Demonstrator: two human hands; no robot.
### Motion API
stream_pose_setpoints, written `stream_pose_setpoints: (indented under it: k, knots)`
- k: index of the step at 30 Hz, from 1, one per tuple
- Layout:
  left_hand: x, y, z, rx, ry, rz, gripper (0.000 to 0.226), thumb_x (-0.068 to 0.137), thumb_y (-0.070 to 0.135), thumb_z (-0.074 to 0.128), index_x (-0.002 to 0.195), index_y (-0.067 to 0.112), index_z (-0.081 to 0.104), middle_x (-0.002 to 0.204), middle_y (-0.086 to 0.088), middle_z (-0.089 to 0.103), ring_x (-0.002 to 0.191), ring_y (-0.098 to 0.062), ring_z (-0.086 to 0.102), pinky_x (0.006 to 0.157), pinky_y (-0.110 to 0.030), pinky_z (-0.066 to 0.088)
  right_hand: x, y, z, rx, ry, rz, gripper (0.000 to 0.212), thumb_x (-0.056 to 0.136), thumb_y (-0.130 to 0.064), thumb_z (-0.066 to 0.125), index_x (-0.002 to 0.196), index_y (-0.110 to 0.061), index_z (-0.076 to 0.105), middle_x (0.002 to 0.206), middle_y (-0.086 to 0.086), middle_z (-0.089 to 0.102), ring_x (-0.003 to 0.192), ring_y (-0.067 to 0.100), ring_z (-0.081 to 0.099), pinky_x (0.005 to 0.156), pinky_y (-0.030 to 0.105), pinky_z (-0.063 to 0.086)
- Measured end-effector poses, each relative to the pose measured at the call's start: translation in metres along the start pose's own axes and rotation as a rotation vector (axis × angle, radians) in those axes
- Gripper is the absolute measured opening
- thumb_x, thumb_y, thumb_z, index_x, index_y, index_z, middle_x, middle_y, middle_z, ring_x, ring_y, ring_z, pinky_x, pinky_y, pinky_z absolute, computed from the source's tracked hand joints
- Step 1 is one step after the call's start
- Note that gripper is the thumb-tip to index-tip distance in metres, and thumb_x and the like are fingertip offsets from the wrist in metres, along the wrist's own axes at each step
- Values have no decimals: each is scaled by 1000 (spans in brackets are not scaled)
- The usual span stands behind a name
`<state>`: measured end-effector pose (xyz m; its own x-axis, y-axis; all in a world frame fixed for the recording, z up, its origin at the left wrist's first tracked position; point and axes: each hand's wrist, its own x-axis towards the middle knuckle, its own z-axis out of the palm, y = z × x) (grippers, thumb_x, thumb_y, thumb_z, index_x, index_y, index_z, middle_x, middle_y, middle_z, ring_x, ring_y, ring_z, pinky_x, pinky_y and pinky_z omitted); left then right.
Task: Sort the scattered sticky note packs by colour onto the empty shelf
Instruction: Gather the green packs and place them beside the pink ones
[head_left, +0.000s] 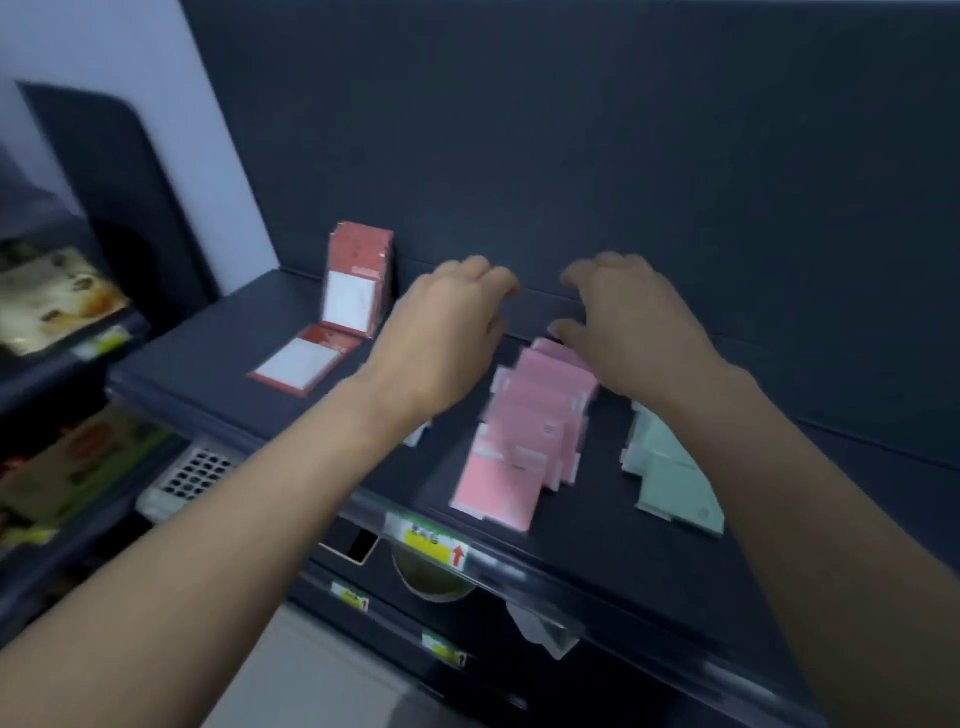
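Note:
A dark shelf (208, 358) carries sticky note packs in colour groups. Red packs (358, 280) stand against the back panel at the left, and one red pack (304, 361) lies flat in front of them. A fanned row of pink packs (524, 441) lies in the middle. Pale green packs (670, 478) lie to the right, partly under my right forearm. My left hand (447, 332) hovers left of the pink row with loosely curled fingers, holding nothing. My right hand (623, 322) hovers over the far end of the pink row, fingers bent, also holding nothing. A pale pack edge (418, 439) peeks out under my left wrist.
The shelf's front rail bears a yellow price label (434, 545) with a red arrow. Lower shelves with more labels (350, 595) sit below. A white perforated basket (192, 475) and blurred packaged goods (52, 296) fill the shelving at the left.

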<state>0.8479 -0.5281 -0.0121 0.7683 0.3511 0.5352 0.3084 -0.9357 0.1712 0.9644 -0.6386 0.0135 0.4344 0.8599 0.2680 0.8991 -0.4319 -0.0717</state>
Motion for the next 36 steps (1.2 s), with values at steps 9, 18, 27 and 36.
stream_pose_setpoints:
  k: [9, 18, 27, 36]
  knots:
    - [-88, -124, -165, 556, 181, -136, 26, 76, 12, 55, 99, 3, 64, 84, -17, 61, 76, -38, 58, 61, -47, 49, 58, -201, -41, 46, 176, -468, 39, 95, -33, 53, 127, -12, 49, 123, 9, 51, 115, 29, 44, 93, 39, 36]
    - [-213, -230, -290, 963, 165, -397, 24, 72, 3, 70, 94, 5, 62, 80, -12, 59, 72, -35, 55, 61, -39, 43, 83, -414, -41, 124, 295, -801, 38, 94, -35, 53, 126, -14, 49, 122, 8, 53, 115, 29, 45, 90, 38, 36]
    - [-351, -289, -377, 1178, 109, -723, 26, 69, 4, 74, 91, 6, 62, 77, -11, 59, 68, -34, 55, 59, -37, 44, 64, -610, -27, 251, 297, -1124, 35, 94, -35, 52, 124, -17, 50, 120, 5, 54, 113, 27, 46, 89, 37, 36]
    - [-447, -332, -428, 1303, 25, -1066, 30, 62, 7, 79, 87, 9, 62, 75, -7, 58, 68, -31, 56, 57, -34, 43, 49, -766, 0, 386, 255, -1379, 32, 95, -30, 52, 123, -16, 52, 118, 5, 56, 111, 28, 47, 88, 37, 36]
